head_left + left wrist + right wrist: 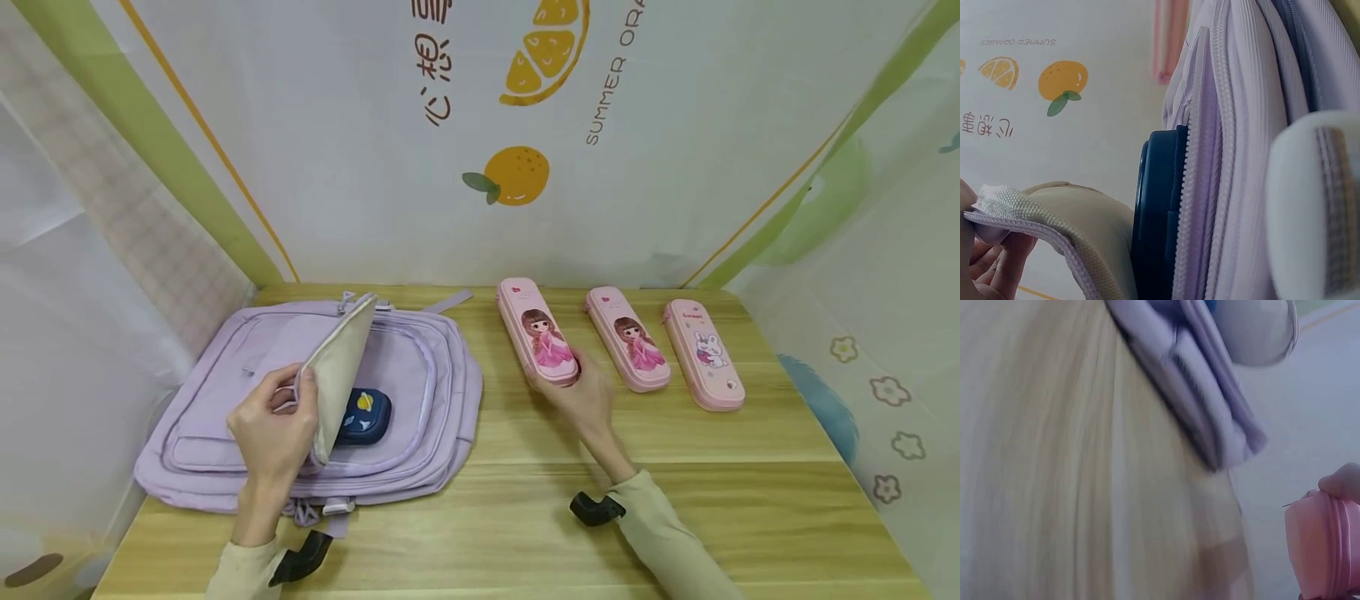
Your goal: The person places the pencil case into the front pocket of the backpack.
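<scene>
A lilac backpack [217, 375] lies flat on the wooden table with its front pocket unzipped. My left hand [276, 421] pinches the zippered edge of the pocket flap [341, 375] and holds it up, showing its cream lining. Inside the pocket sits a dark blue case [366, 417] with a planet picture, partly hidden by the flap; its side shows in the left wrist view [1157, 206]. My right hand [581, 396] grips the near end of a pink pencil case [534, 329] printed with a girl in a pink dress. In the right wrist view that pink case [1313, 544] appears at the right edge.
Right of the held case lie a second girl-print pencil case [626, 337] and a pink one with a white rabbit [705, 354]. A printed cloth [375, 208] hangs behind the table [480, 542]. A strap [448, 302] sticks out behind the backpack.
</scene>
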{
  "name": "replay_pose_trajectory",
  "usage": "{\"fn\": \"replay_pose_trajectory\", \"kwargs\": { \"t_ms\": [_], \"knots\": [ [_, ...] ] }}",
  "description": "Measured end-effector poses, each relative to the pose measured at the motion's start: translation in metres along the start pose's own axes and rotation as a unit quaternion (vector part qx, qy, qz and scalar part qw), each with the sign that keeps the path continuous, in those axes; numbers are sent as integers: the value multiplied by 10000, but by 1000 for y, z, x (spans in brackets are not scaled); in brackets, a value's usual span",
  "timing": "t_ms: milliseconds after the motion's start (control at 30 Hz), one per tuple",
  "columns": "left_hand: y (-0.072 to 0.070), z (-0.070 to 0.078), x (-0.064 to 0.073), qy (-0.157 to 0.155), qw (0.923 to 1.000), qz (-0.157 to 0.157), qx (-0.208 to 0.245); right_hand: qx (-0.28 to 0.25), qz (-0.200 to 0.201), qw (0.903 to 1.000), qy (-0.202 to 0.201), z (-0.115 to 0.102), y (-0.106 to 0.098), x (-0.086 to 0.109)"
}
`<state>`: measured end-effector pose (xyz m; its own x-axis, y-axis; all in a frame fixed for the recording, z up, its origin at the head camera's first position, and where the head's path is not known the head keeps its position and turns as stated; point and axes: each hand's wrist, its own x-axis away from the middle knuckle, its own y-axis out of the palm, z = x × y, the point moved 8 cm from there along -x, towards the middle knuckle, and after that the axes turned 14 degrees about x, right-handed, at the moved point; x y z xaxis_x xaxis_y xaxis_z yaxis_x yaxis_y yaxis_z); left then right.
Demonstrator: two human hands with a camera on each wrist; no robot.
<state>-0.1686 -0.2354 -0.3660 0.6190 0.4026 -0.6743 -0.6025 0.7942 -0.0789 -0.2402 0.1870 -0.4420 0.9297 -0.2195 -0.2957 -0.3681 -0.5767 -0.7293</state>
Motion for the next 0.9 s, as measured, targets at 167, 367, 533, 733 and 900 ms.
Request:
{"fn": "replay_pose_trajectory", "kwargs": {
  "t_ms": [167, 367, 533, 733, 900],
  "knots": [
    [0, 0, -1, 31, 10000, -4, 20, -347, -172, 9991, -181, -23, 0, 5],
    [1, 1, 0, 85, 10000, -11, 39, -653, -388, 9963, -407, -49, 2, 11],
    [1, 1, 1, 74, 10000, -35, 50, -746, -409, 9924, -892, -65, 9, 14],
    [0, 2, 1, 109, 9999, -50, 63, -854, -715, 9776, -1788, -82, 23, 23],
    [0, 3, 1, 127, 9999, -47, 94, -926, -1021, 9667, -2157, -91, 34, 30]
  ]
}}
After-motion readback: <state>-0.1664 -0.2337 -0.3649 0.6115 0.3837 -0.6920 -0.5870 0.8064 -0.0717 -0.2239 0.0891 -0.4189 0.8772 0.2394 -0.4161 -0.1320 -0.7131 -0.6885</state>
